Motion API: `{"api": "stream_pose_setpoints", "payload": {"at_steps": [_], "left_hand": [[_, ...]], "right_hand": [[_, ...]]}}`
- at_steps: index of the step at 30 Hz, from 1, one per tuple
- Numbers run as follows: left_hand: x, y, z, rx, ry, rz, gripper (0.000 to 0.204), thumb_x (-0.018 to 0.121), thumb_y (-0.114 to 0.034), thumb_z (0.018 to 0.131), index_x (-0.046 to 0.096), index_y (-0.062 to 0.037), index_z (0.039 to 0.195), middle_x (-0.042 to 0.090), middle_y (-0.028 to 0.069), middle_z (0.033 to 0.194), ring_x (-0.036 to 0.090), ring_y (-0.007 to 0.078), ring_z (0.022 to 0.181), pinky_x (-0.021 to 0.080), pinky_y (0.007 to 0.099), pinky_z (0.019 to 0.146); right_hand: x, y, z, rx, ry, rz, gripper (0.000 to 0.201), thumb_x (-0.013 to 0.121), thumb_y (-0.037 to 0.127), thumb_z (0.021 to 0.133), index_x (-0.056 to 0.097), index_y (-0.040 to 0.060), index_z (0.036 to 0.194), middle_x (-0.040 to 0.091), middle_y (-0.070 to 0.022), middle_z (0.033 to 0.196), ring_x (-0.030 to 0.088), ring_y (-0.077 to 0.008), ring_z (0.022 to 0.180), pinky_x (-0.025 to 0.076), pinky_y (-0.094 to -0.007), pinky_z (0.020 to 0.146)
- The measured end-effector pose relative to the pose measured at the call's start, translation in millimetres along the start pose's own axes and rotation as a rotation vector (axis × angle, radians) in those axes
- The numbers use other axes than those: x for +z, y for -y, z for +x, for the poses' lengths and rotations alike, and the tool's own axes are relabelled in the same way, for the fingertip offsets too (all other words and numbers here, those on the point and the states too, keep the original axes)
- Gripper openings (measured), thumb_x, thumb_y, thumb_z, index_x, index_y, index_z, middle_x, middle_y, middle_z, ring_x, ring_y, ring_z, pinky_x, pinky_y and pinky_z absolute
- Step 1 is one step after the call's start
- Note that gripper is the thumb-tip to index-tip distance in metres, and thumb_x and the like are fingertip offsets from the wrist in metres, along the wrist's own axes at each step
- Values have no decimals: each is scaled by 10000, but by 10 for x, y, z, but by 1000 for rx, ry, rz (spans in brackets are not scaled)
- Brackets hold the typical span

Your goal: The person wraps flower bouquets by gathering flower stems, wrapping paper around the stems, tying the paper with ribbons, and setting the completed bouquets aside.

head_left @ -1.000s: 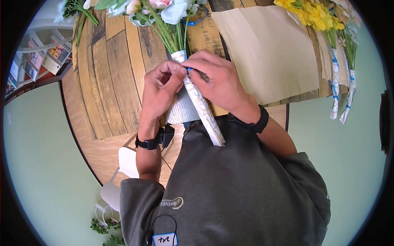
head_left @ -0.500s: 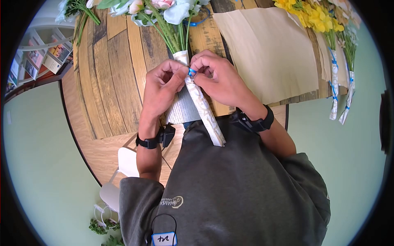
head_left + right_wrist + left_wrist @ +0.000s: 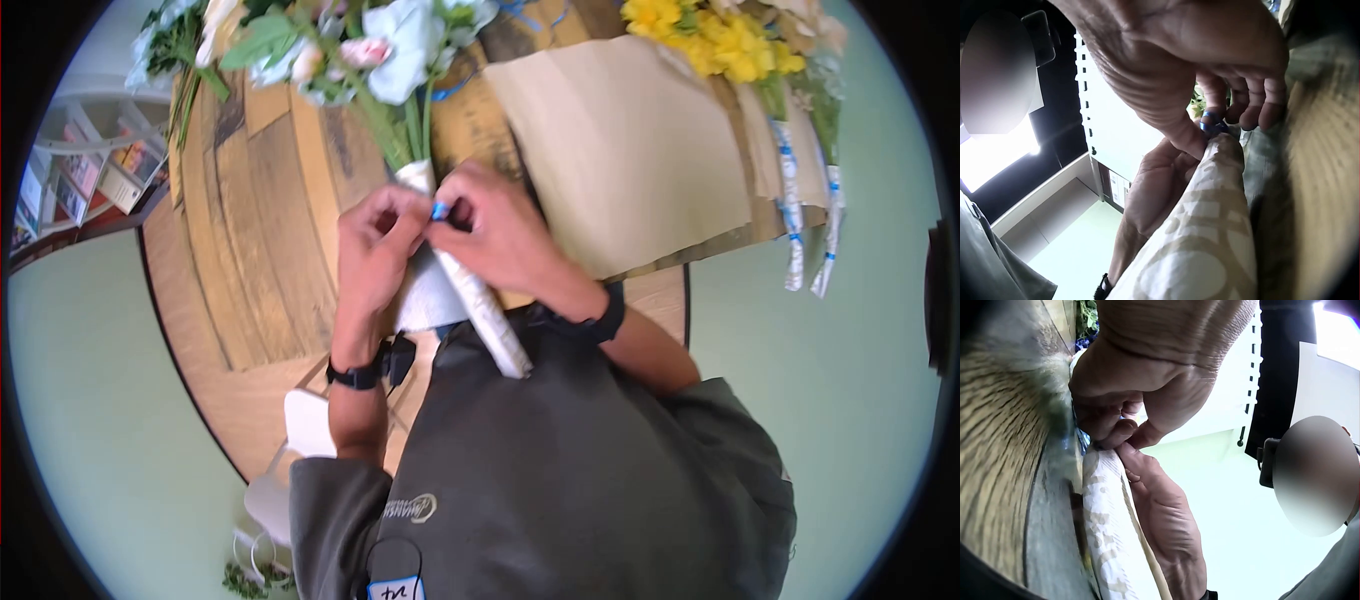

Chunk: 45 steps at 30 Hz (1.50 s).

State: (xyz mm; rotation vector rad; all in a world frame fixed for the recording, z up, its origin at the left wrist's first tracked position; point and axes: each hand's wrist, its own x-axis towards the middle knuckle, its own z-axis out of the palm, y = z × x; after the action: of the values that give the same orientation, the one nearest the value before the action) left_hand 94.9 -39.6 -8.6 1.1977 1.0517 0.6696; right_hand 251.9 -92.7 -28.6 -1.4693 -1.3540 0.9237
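Note:
A bouquet of light blue and pink flowers (image 3: pixel 400 50) lies on the table, its stems rolled in white, gold-patterned paper (image 3: pixel 480 305). The wrapped end reaches toward the person's apron-dark front. Around the upper part of the wrap sits a blue ribbon (image 3: pixel 440 210), also visible as a blue loop (image 3: pixel 1213 124) in the right wrist view. My left hand (image 3: pixel 372 255) pinches at the ribbon from the left, thumb against forefinger. From the right, my right hand (image 3: pixel 500 235) pinches the ribbon between thumb and curled fingers. Both sets of fingertips nearly meet over the wrap and partly hide the ribbon.
A brown paper sheet (image 3: pixel 620 150) lies right of the hands on the wooden table (image 3: pixel 280 200). Beyond it are yellow flowers (image 3: pixel 715 40) and two wrapped stems tied in blue (image 3: pixel 790 200). More green stems (image 3: pixel 185 100) lie at the far left. A white chair (image 3: pixel 310 420) stands below the table.
The head view has shifted, so the table and flowers sit lower and further left. The right hand's fingers first spread over the wrap, drew back rightward, then came close to the left fingertips again.

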Motion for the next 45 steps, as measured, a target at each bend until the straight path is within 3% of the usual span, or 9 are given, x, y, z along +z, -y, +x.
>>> {"api": "stream_pose_setpoints", "payload": {"at_steps": [2,12,14,24,26,36,39,41,45], "left_hand": [[16,23,16,26,14,-11,93,628,-58,957,666,3,898,610,-22,754,488,18,631,366,180,553],[37,-26,16,13,35,-39,92,618,-39,957,663,6,891,608,-24,749,475,19,618,365,186,548],[29,-28,13,9,42,-38,98,618,-42,957,664,6,885,606,-26,745,474,18,616,365,186,547],[-8,-54,67,-26,60,-12,114,620,-39,944,663,11,851,602,-22,730,481,20,613,367,192,539],[1,-58,63,-25,53,-15,113,623,-40,942,662,12,849,603,-20,729,481,21,613,368,193,539],[27,-75,52,-42,21,-12,88,639,-35,923,664,12,852,590,-15,703,473,33,588,356,196,524],[14,-55,55,-31,30,-2,86,642,-40,923,663,8,855,578,-23,695,469,30,584,351,197,516],[7,-42,63,-31,38,-14,89,644,-47,925,662,6,856,574,-26,691,467,29,582,349,196,513],[-13,-34,51,-24,57,-23,101,645,-59,935,658,1,855,566,-31,686,458,24,573,342,191,506]], "right_hand": [[12,10,-2,26,-32,56,183,714,109,759,578,10,833,583,-134,804,614,-283,719,489,-393,663],[48,53,-39,6,-109,45,217,727,115,744,559,14,837,578,-110,786,596,-271,674,479,-388,624],[25,96,-14,96,-54,-11,242,738,135,727,552,20,830,572,-108,781,584,-274,665,475,-395,622],[41,118,-34,136,-48,0,228,733,124,747,555,19,844,601,-117,743,598,-265,632,479,-389,600],[62,80,-52,44,-107,12,214,728,109,767,558,19,860,609,-117,724,603,-258,602,481,-384,579],[36,93,-98,-37,-204,68,188,722,90,800,583,5,895,622,-126,737,631,-256,617,493,-356,574],[-45,69,-103,-130,-181,37,183,696,11,834,641,-29,1003,678,-120,870,670,-196,688,539,-304,613],[-75,70,-97,-93,-177,68,112,683,66,844,677,12,942,640,-134,765,643,-290,650,499,-365,597],[-146,86,-76,-164,-161,-11,117,685,86,858,692,16,952,644,-145,774,641,-321,669,498,-390,611]]}}
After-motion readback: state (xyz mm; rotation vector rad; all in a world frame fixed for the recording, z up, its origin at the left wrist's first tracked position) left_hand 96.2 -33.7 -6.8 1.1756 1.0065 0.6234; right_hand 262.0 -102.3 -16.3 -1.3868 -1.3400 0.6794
